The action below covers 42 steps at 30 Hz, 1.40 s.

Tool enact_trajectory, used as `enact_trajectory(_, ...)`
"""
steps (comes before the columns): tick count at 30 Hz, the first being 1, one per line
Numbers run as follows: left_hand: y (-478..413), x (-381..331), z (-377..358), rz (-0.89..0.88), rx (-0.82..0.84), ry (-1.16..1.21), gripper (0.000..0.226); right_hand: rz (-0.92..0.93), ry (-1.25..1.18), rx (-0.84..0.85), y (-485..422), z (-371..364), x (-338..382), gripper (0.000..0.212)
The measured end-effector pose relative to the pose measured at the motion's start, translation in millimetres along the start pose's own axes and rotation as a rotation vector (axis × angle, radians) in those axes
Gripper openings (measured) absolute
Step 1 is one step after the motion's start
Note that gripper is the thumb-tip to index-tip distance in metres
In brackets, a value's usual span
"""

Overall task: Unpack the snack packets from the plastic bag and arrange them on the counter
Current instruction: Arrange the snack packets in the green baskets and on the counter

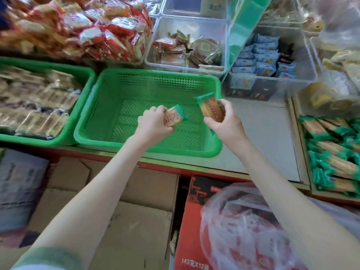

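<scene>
Seen from the head camera, the left hand (pixel 153 122) holds a snack packet (pixel 174 118) over the green basket (pixel 91 114) on the worktop (pixel 263 133), its fingers (pixel 158 112) curled round it. The right hand (pixel 227 123) grips a second packet (pixel 210 109) the same way. The plastic bag (pixel 243 221) lies lower down on a red carton (pixel 191 221).

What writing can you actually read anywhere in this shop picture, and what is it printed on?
"143克X12": white print on the red carton below the counter; whatever follows is blurred.
Red lettering on the left-hand packet and the right-hand packet: blurred, unreadable.
Print on the box in the top clear tub: too blurred to read.
</scene>
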<state>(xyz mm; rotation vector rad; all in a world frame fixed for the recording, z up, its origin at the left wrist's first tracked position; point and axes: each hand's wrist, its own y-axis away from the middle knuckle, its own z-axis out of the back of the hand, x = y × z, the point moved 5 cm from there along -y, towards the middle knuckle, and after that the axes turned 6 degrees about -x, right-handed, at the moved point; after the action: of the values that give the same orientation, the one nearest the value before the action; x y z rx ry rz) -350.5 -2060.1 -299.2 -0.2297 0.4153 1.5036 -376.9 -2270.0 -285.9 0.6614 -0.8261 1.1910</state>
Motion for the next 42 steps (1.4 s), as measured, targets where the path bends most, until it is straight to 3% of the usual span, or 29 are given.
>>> enact_trajectory(3, -22.5, 5.9, -16.3, -0.099, 0.137, -0.198, 0.063, 0.082, 0.177, 0.042, -18.4, -21.5, 2.9, 0.063)
enact_trajectory(8, -40.6, 2.4, -66.0, -0.188, 0.4, -0.286, 0.073, 0.151, 0.42, 0.168, -38.1, -60.1, -7.1, 0.064)
enact_trajectory(13, -42.5, 19.8, -94.6, -0.114, 0.715, -0.34, 0.099, 0.153, 0.543, 0.326, -46.4, -87.5, -25.7, 0.056)
enact_trajectory(16, -42.9, 38.4, -81.9, -0.039, 0.687, -0.299, 0.092, 0.172, 0.581, 0.459, -43.5, -108.3, -31.6, 0.05)
enact_trajectory(21, -41.8, 81.2, -66.6, 0.11, 0.603, -0.196, 0.047, 0.345, 0.674, 0.724, -27.5, -160.1, -27.1, 0.056)
enact_trajectory(27, -31.1, 75.8, -80.4, 0.16, 0.724, 0.024, 0.04, 0.471, 1.005, 0.777, -15.5, -181.8, -40.1, 0.069)
enact_trajectory(30, -26.0, 54.3, -90.0, 0.181, 0.761, 0.168, 0.05, 0.429, 1.117, 0.765, -17.9, -162.6, -52.3, 0.067)
enact_trajectory(32, -22.0, 32.4, -91.6, 0.117, 0.775, 0.116, 0.048, 0.387, 1.169, 0.775, -19.6, -144.3, -58.9, 0.066)
enact_trajectory(36, -19.3, -11.0, -87.0, 0.028, 0.579, -0.097, 0.04, 0.483, 1.131, 0.676, -15.3, -102.6, -51.6, 0.07)
enact_trajectory(39, -15.3, -57.5, -73.4, -0.028, 0.259, -0.193, 0.044, 0.657, 0.867, 0.371, -7.5, -60.8, -37.1, 0.059)
enact_trajectory(42, 0.9, -128.9, -72.3, -0.172, -0.044, 0.017, 0.047, 0.627, 0.616, 0.043, -4.6, 11.8, -49.8, 0.046)
